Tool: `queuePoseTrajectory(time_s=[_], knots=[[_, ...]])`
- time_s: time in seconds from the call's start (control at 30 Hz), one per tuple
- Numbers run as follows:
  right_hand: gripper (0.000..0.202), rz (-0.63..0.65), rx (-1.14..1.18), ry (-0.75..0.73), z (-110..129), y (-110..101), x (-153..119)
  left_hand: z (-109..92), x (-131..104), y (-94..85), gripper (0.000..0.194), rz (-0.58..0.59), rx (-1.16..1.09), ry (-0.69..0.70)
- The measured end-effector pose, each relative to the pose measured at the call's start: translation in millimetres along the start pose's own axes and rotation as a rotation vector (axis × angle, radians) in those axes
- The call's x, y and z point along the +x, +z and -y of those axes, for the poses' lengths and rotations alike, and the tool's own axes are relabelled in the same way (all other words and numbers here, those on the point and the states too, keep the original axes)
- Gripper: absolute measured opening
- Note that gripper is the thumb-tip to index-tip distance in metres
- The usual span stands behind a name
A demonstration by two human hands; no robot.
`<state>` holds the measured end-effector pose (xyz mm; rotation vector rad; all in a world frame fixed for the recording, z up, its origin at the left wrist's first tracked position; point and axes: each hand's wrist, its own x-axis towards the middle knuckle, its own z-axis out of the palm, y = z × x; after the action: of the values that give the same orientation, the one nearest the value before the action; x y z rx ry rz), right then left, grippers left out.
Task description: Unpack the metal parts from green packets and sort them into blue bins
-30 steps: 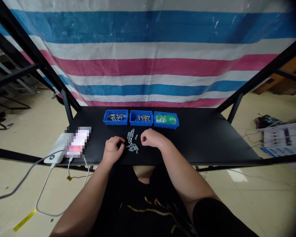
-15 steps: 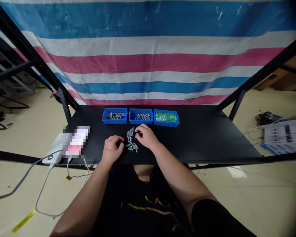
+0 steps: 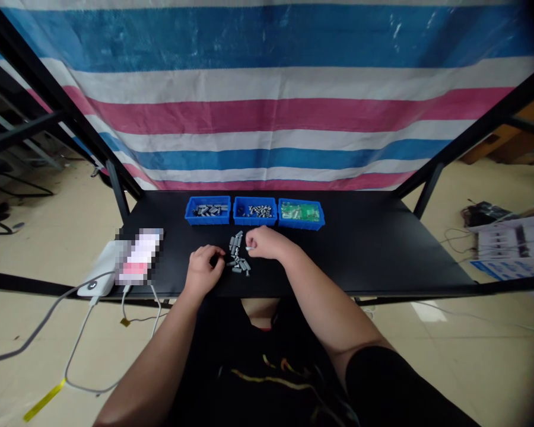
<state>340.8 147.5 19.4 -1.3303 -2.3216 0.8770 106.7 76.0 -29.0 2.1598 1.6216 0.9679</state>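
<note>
On the black table, several small grey metal parts lie in a loose pile between my hands. My left hand rests just left of the pile, its fingers curled with a gap to the thumb and nothing seen between them. My right hand is at the right side of the pile, thumb and fingers pinched on a small grey metal part. Behind the pile stand a left blue bin and a middle blue bin, both holding small metal parts, and a right blue bin with green and silvery items.
At the table's left end lie a white power bank and a blurred phone, with cables hanging over the front edge. A striped sheet hangs behind the table. Black frame posts rise at both sides.
My right hand has turned, and its fingers have closed into a pinch on a small part beside the pile. My left hand has hardly moved.
</note>
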Motion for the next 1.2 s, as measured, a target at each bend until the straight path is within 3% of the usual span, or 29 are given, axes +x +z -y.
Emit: queuePoseTrajectory(time_s=[0.07, 0.13, 0.2, 0.23, 0.37, 0.5, 0.6, 0.73, 0.83, 1.03, 1.13, 1.2], knots=[[0.020, -0.236, 0.158, -0.054, 7, 4, 19, 0, 0, -0.5, 0.011, 0.002, -0.007, -0.001], [0.043, -0.413, 0.263, -0.066, 12, 9, 33, 0, 0, -0.7, 0.010, 0.001, -0.016, -0.001], [0.053, -0.475, 0.273, -0.043, 12, 14, 38, 0, 0, -0.8, 0.011, -0.003, -0.022, 0.001], [0.049, -0.478, 0.253, -0.028, 12, 15, 36, -1, 0, -0.8, 0.011, -0.004, -0.023, 0.002], [0.015, -0.380, 0.134, -0.027, 2, 16, 12, -2, 0, -0.9, 0.011, -0.005, -0.017, 0.003], [0.029, -0.222, 0.029, -0.123, -7, 20, -11, -2, 1, -1.0, 0.011, 0.000, -0.007, 0.000], [0.037, -0.196, -0.036, -0.147, -10, 27, -14, -1, 1, -0.5, 0.012, 0.006, 0.003, -0.002], [0.022, -0.224, -0.079, -0.150, -11, 32, -11, 0, 1, 0.4, 0.012, -0.005, 0.012, 0.004], [0.011, -0.208, -0.088, -0.174, -14, 26, -15, 0, 0, 0.5, 0.012, -0.002, 0.014, 0.006], [0.012, -0.103, -0.076, -0.188, -21, 6, -30, -2, 2, -0.2, 0.012, -0.003, -0.017, -0.009], [0.014, 0.000, -0.074, -0.204, -12, -3, -20, -1, 2, 0.1, 0.013, 0.010, -0.019, -0.017], [0.013, -0.007, -0.063, -0.235, -1, -5, -4, 0, 2, 0.4, 0.012, 0.019, -0.014, -0.014]])
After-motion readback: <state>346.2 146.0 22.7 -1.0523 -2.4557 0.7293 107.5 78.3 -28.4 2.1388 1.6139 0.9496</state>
